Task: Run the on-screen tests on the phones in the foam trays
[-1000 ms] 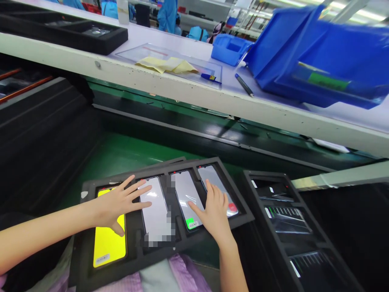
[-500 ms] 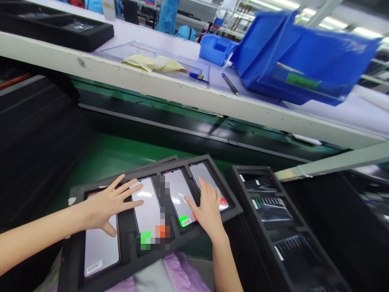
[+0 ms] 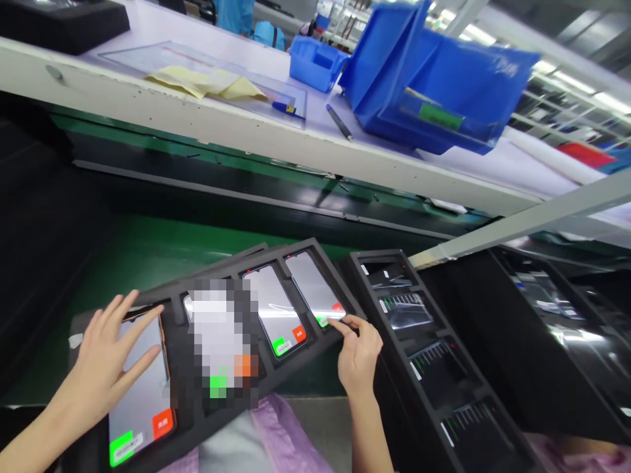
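A black foam tray (image 3: 190, 427) lies tilted across my lap, with phones in its slots. Over the leftmost phone (image 3: 142, 410) my left hand (image 3: 111, 351) rests open, fingers spread on its upper part. That lit screen shows green and red patches and a white label at the bottom. Beside it, a second phone (image 3: 217, 335) is blurred by pixelation. A third phone (image 3: 273, 309) is lit the same way. My right hand (image 3: 359, 348) pinches at the lower edge of the rightmost phone (image 3: 313, 286), by its green patch; what the fingertips hold is too small to make out.
Another black foam tray (image 3: 419, 328) with dark, glossy panels stands to the right. A white bench (image 3: 276, 141) crosses ahead, bearing blue bins (image 3: 444, 85), yellow paper (image 3: 204, 82), a pen (image 3: 339, 123) and a blue marker-like item (image 3: 287, 110). A pale beam (image 3: 493, 236) slants at right.
The view has shifted. My left hand has moved down onto the leftmost phone, whose screen now shows coloured patches. My right hand has gone from spread over the phones to a pinch at the rightmost one's edge.
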A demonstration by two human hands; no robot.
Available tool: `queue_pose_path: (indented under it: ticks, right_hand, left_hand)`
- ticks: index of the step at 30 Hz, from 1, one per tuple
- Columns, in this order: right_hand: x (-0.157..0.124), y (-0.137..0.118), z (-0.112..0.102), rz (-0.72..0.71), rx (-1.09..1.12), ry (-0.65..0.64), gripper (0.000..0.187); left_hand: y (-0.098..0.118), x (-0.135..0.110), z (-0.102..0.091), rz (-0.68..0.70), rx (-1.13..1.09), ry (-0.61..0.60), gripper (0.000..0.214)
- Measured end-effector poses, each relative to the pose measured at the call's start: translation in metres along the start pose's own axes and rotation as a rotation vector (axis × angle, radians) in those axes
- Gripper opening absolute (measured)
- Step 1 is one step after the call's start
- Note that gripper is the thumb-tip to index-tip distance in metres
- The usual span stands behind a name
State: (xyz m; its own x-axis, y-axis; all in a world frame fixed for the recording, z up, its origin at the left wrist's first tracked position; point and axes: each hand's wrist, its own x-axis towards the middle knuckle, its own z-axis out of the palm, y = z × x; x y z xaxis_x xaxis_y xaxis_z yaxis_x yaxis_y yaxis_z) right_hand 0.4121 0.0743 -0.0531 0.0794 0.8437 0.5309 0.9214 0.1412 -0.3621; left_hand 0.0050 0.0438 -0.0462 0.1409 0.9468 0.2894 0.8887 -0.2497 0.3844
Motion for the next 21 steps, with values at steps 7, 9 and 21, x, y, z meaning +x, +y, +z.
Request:
queue_pose_path:
  ticks: [7, 9, 21]
  right_hand:
    - [-0.011, 0.001, 0.008, -0.041, -0.147, -0.069, 0.058]
    - [-0.012, -0.003, 0.008, -0.049, -0.162, -0.056, 0.055]
    - [-0.027, -0.068, 0.02, -0.108, -0.088, -0.228, 0.043]
  left_hand:
    - [0.02, -0.078, -0.012, -0.592, -0.152, 0.027, 0.062]
    - [0.032, -0.088, -0.011, -0.656, -0.246, 0.028, 0.063]
    - [0.044, -0.102, -0.004, -0.585, -0.329, 0.01, 0.064]
